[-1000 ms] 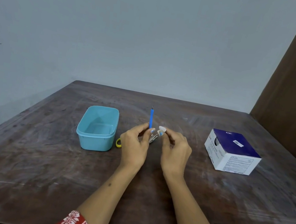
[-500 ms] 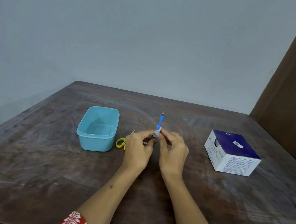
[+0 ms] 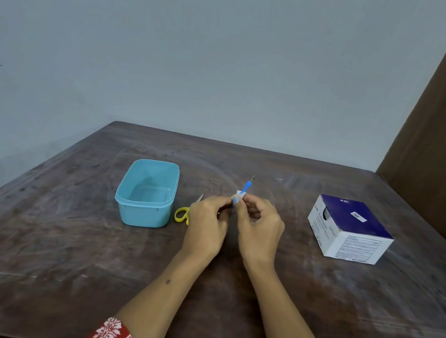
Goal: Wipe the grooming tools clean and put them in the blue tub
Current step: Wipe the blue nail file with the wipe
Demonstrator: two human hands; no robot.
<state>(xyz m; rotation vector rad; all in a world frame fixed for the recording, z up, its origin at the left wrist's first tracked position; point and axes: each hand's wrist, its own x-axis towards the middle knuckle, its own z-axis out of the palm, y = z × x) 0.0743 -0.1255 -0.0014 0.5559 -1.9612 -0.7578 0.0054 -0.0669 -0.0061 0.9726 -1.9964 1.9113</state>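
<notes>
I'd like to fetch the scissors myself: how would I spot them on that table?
Start at the open light-blue plastic tub on the dark wooden table. Just right of it, partly behind the left hand, lie small scissors: the only thing with yellow loop handles.

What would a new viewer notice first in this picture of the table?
First, the two hands meeting at the middle of the table: the left hand holds a thin blue-handled tool and the right hand pinches a small white wipe on it. To their left stands the open blue tub, with yellow-handled scissors lying beside it. At the right sits a white and dark blue box.
</notes>
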